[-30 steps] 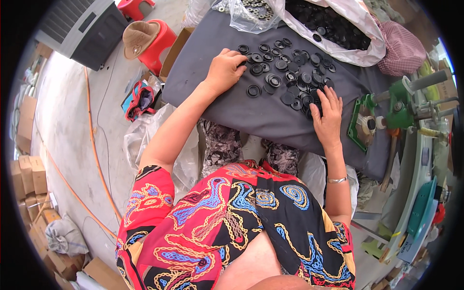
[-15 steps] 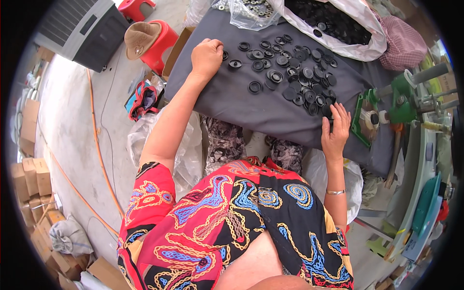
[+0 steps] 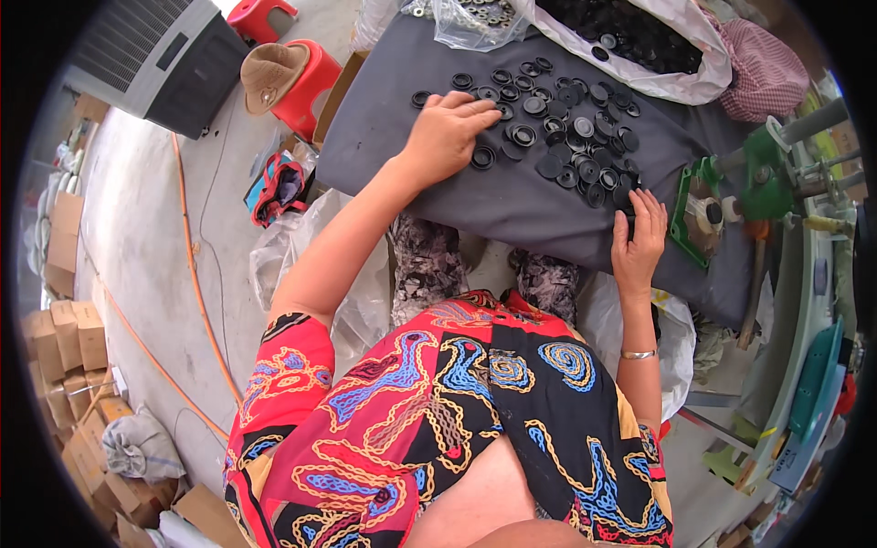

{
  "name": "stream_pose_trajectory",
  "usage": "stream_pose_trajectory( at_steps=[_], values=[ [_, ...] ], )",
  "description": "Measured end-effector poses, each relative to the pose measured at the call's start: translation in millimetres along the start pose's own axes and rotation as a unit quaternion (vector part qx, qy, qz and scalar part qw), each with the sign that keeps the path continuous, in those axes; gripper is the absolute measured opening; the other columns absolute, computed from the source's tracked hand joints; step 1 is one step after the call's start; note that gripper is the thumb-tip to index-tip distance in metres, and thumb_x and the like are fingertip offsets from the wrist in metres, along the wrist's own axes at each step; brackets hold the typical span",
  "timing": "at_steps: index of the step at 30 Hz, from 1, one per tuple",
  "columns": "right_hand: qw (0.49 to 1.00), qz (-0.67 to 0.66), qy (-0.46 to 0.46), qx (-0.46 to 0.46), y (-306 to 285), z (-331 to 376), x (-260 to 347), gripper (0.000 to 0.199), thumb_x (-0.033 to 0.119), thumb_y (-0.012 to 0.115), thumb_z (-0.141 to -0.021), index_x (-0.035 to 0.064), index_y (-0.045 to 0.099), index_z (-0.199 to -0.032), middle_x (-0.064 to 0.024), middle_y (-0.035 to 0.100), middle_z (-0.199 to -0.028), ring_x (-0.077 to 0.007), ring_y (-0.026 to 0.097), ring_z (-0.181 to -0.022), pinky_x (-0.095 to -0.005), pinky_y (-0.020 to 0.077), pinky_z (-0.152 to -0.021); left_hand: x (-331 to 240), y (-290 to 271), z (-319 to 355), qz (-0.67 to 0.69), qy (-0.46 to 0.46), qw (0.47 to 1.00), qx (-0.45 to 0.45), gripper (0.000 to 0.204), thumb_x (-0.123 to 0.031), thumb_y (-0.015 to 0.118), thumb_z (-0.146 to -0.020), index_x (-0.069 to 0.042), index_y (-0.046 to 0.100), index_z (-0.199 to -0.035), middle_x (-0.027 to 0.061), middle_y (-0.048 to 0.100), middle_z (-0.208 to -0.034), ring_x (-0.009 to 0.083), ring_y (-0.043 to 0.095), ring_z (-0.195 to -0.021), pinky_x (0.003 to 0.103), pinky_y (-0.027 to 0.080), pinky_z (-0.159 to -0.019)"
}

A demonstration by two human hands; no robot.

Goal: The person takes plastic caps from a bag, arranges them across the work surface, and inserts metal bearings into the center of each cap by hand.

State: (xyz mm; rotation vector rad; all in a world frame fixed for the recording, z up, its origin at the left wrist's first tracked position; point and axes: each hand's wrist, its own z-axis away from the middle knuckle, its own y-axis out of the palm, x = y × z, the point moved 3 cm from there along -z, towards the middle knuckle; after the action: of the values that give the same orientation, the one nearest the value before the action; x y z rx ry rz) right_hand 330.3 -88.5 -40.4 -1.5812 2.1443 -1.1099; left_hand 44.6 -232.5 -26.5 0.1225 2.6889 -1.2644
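Shifted rightward since the earlier head view, the left hand (image 3: 449,137) reaches over black caps (image 3: 583,127) scattered on grey cloth (image 3: 525,205); its grip is hidden. Right hand (image 3: 639,239), loosely open, is beside their right edge.

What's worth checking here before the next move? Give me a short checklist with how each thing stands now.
1. Left hand at the black discs: ok, its fingers stretch over some.
2. Anything gripped beneath it: cannot tell, the hand hides that.
3. Right hand by the discs: ok, at their near right edge.
4. Discs lying singly: not ok, many overlap on the grey cloth.
5. White bag open: ok, black pieces show inside.
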Motion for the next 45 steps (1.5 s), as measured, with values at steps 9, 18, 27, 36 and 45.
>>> stream_pose_trajectory(
  at_steps=[9,18,27,36,45],
  values=[
    [1.000,-0.017,0.018,-0.017,-1,0,-2,0.031,0.009,0.065,-0.083,0.0020,0.060,-0.113,-0.0139,0.060,-0.113,-0.0323,0.055,-0.111,-0.0495,0.0360,-0.103,8,-2,12,-0.054,-0.018,0.996,0.065,0.027,0.000,0.059,-0.068,-0.007,0.068,-0.093,0.0037,0.068,-0.102,0.0218,0.058,-0.102,0.037,0.041,-0.084],
    [0.994,-0.063,-0.092,0.021,11,-43,58,0.037,0.006,0.067,-0.076,0.0063,0.062,-0.113,-0.0061,0.063,-0.109,-0.0261,0.054,-0.112,-0.0470,0.0290,-0.107,41,37,-32,-0.149,-0.054,0.975,0.155,0.034,-0.030,0.052,-0.091,-0.014,0.061,-0.120,0.0008,0.058,-0.128,0.0284,0.046,-0.124,0.045,0.038,-0.093],
    [0.970,0.090,-0.178,0.141,91,-67,79,0.037,0.012,0.053,-0.084,0.0049,0.059,-0.120,-0.0080,0.061,-0.121,-0.0275,0.044,-0.128,-0.0651,0.0120,-0.108,8,31,-24,-0.083,0.007,0.989,0.125,0.041,-0.030,0.056,-0.089,-0.013,0.055,-0.127,0.0040,0.054,-0.133,0.0301,0.043,-0.126,0.047,0.036,-0.095],
    [0.972,-0.001,-0.179,0.154,82,-45,91,0.032,0.011,0.054,-0.084,0.0038,0.062,-0.114,-0.0085,0.062,-0.120,-0.0242,0.052,-0.121,-0.0665,0.0119,-0.108,-4,6,19,-0.060,0.017,0.989,0.131,0.037,-0.021,0.059,-0.087,-0.008,0.059,-0.121,0.0060,0.056,-0.130,0.0308,0.041,-0.129,0.048,0.033,-0.099],
    [0.969,0.028,-0.176,0.171,72,-47,96,0.029,0.012,0.055,-0.082,0.0042,0.063,-0.109,-0.0089,0.063,-0.108,-0.0289,0.053,-0.117,-0.0671,0.0136,-0.107,-10,45,-44,0.025,0.021,0.997,0.076,0.038,-0.011,0.061,-0.082,-0.011,0.059,-0.120,0.0035,0.059,-0.125,0.0276,0.051,-0.117,0.044,0.040,-0.091]
  ],
)
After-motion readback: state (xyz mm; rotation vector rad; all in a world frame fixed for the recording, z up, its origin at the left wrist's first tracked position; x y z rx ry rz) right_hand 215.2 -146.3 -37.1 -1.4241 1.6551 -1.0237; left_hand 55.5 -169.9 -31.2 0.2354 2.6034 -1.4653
